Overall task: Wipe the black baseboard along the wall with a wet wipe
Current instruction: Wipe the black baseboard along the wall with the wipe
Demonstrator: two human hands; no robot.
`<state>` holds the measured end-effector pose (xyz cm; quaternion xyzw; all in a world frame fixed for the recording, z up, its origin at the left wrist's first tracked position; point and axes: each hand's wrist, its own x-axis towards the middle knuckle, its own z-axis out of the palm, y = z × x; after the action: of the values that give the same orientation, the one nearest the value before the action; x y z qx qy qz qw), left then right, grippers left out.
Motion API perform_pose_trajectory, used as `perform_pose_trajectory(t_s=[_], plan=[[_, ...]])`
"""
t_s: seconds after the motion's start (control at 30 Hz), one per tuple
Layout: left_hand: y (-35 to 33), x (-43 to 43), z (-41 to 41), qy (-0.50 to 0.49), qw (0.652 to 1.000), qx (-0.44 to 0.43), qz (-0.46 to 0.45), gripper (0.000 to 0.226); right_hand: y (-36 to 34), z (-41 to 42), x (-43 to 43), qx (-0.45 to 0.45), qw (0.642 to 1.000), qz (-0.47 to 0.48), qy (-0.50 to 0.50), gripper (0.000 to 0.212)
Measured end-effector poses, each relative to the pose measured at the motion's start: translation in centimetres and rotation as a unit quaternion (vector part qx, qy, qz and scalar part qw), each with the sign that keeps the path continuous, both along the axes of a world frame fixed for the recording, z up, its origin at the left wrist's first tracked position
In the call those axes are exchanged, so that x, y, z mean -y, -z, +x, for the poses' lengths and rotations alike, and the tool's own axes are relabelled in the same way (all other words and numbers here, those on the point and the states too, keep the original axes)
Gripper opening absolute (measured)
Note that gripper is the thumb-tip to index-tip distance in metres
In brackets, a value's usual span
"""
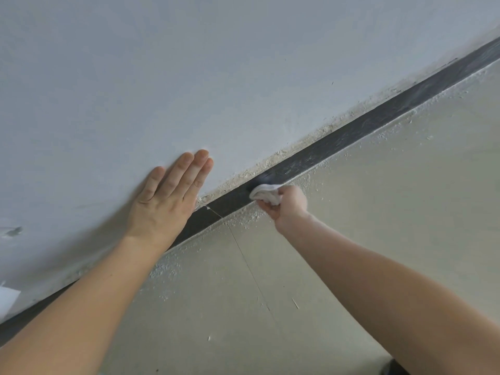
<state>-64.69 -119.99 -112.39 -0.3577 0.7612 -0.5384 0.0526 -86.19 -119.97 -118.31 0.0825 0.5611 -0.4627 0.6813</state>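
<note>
The black baseboard [359,128] runs as a diagonal band from lower left to upper right, between the pale wall and the floor. It looks dark near my hands and streaked with grey dust toward the upper right. My right hand [286,205] grips a crumpled white wet wipe [266,193] and presses it against the baseboard's lower edge. My left hand [167,196] lies flat on the wall just above the baseboard, fingers straight and together, its heel covering a short stretch of the band.
The light grey wall [189,77] fills the upper left. Crumbly plaster residue [284,155] lines the top of the baseboard. The beige floor [378,212] has white dust along its edge and a thin joint line [249,266]. A white scrap [6,299] sits at far left.
</note>
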Motion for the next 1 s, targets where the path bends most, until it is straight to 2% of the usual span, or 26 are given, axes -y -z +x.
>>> perform_pose_trajectory(t_s=[0.07, 0.1, 0.17, 0.27, 0.37, 0.53, 0.7, 0.77, 0.87, 1.0], plan=[[-0.1, 0.1, 0.0, -0.002, 1.000, 0.005, 0.001, 0.073, -0.7, -1.8, 0.6, -0.035, 0.998, 0.025, 0.052, 0.015], [-0.1, 0.1, -0.1, -0.003, 1.000, 0.008, 0.002, 0.073, -1.1, -2.0, 0.5, -0.061, 0.997, 0.028, 0.030, 0.015], [0.0, 0.0, -0.1, -0.005, 1.000, 0.012, 0.004, 0.071, -1.6, -0.9, -0.4, -0.064, 0.995, 0.036, -0.071, 0.016], [0.1, 0.0, 0.0, 0.001, 1.000, 0.009, 0.006, 0.069, -1.8, 1.8, -1.8, 0.024, 0.978, 0.035, -0.206, 0.025], [-0.1, 0.1, 0.0, 0.005, 1.000, 0.005, 0.012, 0.070, -2.6, 2.4, -1.1, 0.060, 0.981, 0.013, -0.183, 0.022], [-0.1, 0.0, 0.0, 0.011, 1.000, -0.001, 0.014, 0.069, -4.0, -1.4, 1.3, 0.073, 0.993, 0.014, -0.089, 0.031], [-0.1, 0.1, 0.0, 0.008, 1.000, -0.003, 0.014, 0.071, -3.5, -5.3, 2.1, 0.017, 0.999, 0.000, 0.044, 0.030], [-0.2, 0.0, -0.1, 0.003, 1.000, -0.007, 0.020, 0.072, -2.9, -6.6, 2.3, -0.035, 0.996, 0.011, 0.076, 0.031], [-0.1, -0.1, -1.4, 0.020, 0.998, -0.032, 0.050, 0.072, -1.7, -6.9, 1.8, -0.077, 0.996, 0.044, 0.012, 0.033], [0.2, 0.3, -5.6, 0.088, 0.990, -0.003, 0.108, 0.082, -0.3, -3.7, -0.4, 0.000, 0.992, 0.040, -0.122, 0.030]])
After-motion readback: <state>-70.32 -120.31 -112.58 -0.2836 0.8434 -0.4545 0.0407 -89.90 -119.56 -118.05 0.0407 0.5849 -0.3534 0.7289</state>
